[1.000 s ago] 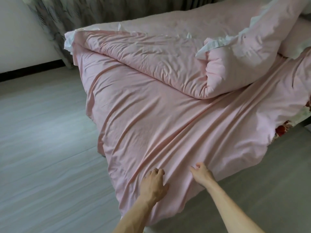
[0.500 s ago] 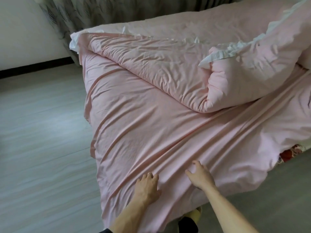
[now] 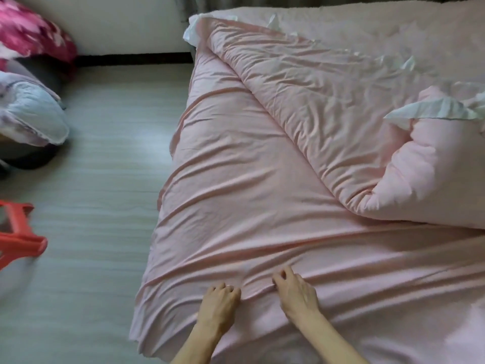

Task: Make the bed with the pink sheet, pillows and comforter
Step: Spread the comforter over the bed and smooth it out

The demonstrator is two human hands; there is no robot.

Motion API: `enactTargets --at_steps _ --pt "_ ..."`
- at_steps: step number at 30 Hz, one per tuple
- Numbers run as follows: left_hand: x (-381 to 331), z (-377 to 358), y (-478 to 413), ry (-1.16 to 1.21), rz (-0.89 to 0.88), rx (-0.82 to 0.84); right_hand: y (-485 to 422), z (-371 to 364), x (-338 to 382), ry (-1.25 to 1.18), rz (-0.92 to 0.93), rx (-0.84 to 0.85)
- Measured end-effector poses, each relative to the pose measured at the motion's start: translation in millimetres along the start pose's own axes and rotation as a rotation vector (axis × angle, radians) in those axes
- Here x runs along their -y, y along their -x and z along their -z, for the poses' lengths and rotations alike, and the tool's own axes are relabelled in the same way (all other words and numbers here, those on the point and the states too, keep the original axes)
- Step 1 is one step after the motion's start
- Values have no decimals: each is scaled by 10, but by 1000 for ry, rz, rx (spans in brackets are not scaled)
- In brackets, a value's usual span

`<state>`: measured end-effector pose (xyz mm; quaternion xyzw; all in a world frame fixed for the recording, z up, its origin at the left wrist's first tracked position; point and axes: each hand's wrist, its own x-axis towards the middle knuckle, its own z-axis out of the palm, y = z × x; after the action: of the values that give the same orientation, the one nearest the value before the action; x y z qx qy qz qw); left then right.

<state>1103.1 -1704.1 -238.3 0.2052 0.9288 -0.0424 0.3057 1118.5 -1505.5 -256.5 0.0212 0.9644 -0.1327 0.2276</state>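
Three items occupy the left side of the room: a magenta floral bundle [image 3: 36,35] against the wall [image 3: 118,24], a pale pillow [image 3: 34,114] with a frilled edge just below it, and a red stool [image 3: 21,237] nearer the foreground, cut off by the frame edge. Grey plank floor [image 3: 99,206] separates these from the bed.

The pink sheet [image 3: 236,200] covers the mattress and hangs over its left side and near end. It is creased, with long folds running toward the near edge. At that edge the left hand [image 3: 219,306] lies knuckles-up with its fingers curled into the sheet, gripping a bunch of fabric. The right hand [image 3: 296,295] sits just beside it, fingertips and thumb pinching a raised fold of the same sheet. A ridge of cloth stands between the two hands.

Further right and toward the far end, the pink comforter [image 3: 328,114] lies on top of the sheet. It is folded back on itself in a thick roll, with its white ruffle trim [image 3: 430,112] exposed along the upper fold.
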Motion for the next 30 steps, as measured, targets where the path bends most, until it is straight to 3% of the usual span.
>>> enactTargets --at_steps 3,7,10,13,16,18,21,23,27,30 --pt "-93 -227 249 61 -9 65 291 -299 -79 9 74 90" --pt "-244 -408 404 91 41 69 574 -397 -194 -52 58 23" --pt "-185 -422 462 163 108 -25 637 -435 -94 -141 -42 -34" --pt "-76 -652 676 466 328 -156 927 -535 90 -344 -242 -119" --pt "179 -1064 1052 857 623 -178 1257 -755 285 -512 -465 37" --pt "469 -1290 1273 1097 821 -178 1419 -909 518 -528 -509 143" --pt "949 -1497 1282 1377 960 -263 1374 -1013 918 -505 -446 173" --pt "1232 -1567 1160 1445 984 -303 1227 -1011 1144 -442 -336 169" --pt "1477 -1840 1165 1397 1062 -336 985 -1038 1615 -199 -66 67" --pt "1530 -2044 1261 1197 969 -292 868 -1042 1820 -21 142 -60"
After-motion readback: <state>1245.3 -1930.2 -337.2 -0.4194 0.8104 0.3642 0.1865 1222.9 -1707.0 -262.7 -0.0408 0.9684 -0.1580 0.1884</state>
